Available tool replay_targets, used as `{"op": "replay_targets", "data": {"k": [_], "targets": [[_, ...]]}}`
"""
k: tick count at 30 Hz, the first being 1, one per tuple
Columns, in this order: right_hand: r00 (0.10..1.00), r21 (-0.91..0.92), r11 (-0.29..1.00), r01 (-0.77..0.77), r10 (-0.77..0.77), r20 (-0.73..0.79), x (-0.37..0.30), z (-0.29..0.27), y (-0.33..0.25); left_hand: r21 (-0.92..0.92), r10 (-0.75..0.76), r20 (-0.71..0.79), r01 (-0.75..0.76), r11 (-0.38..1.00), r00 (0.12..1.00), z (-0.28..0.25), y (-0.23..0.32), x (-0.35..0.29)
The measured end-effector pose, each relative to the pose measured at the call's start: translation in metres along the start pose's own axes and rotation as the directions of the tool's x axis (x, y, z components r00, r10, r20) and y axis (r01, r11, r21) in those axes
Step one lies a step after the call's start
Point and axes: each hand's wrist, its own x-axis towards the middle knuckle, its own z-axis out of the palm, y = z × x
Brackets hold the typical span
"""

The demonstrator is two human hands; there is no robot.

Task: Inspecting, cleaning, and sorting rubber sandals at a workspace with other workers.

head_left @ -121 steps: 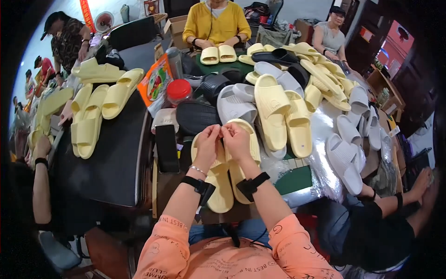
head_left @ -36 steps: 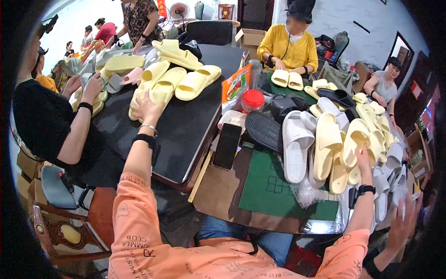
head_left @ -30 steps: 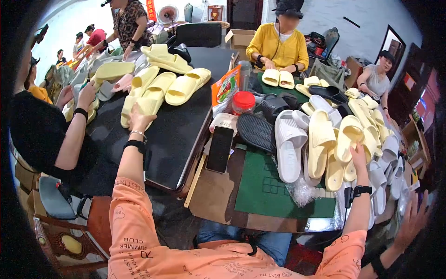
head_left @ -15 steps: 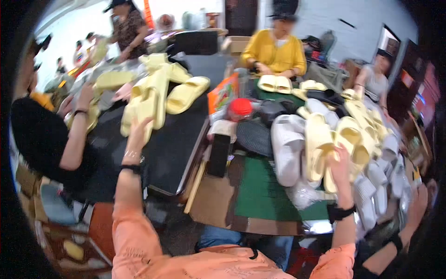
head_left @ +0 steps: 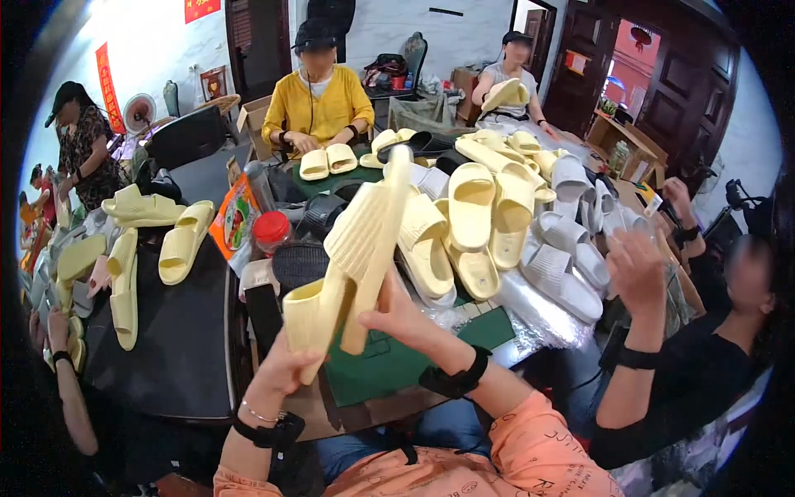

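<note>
In front of me, over the table, I hold two pale yellow slide slippers close together and tilted upward. My left hand (head_left: 286, 364) grips the nearer yellow slipper (head_left: 303, 313) by its lower end. My right hand (head_left: 406, 319) is closed around the other yellow slipper (head_left: 364, 222), whose ribbed strap faces left. The two overlap, so part of each sole is hidden. Just beyond my right hand lies a pile of yellow slippers (head_left: 473, 205), with grey slippers (head_left: 565, 280) to its right. A green mat (head_left: 373, 369) shows beneath my hands.
More yellow slippers (head_left: 184, 243) lie on the black table (head_left: 178, 348) at left. A red-lidded jar (head_left: 272, 230) and an orange bag (head_left: 235, 214) stand between the work areas. Clear plastic wrap (head_left: 542, 325) lies at right. Co-workers sit across and at both sides.
My left hand has come from the left table to the middle with a yellow slipper. My right hand has left the pile with another, beside it. The view has swung right.
</note>
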Motion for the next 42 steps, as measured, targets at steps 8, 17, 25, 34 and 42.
{"op": "replay_targets", "data": {"k": [8, 17, 25, 34, 42], "targets": [[0.962, 0.056, 0.998, -0.034, 0.048, -0.269, -0.044, -0.024, 0.009, 0.346, -0.105, 0.125, 0.056, 0.936, 0.987, 0.028, 0.016, 0.01], [0.887, 0.092, 0.994, 0.061, -0.012, -0.461, -0.076, -0.009, 0.001, 0.425, -0.178, 0.237, 0.063, 0.903, 0.955, 0.043, 0.005, 0.013], [0.738, -0.031, 0.988, 0.153, -0.135, -0.662, -0.085, -0.069, -0.039, 0.888, 0.012, 0.374, -0.362, 0.283, 0.927, 0.012, -0.005, 0.019], [0.939, 0.408, 0.907, -0.108, 0.228, -0.258, -0.107, -0.066, -0.03, 0.605, -0.08, 0.671, -0.606, -0.517, 0.737, -0.002, 0.002, 0.095], [0.822, 0.412, 0.723, -0.554, 0.554, 0.132, -0.105, -0.028, 0.012, 0.658, 0.249, -0.211, -0.051, 0.752, 0.945, -0.021, -0.072, 0.041]]}}
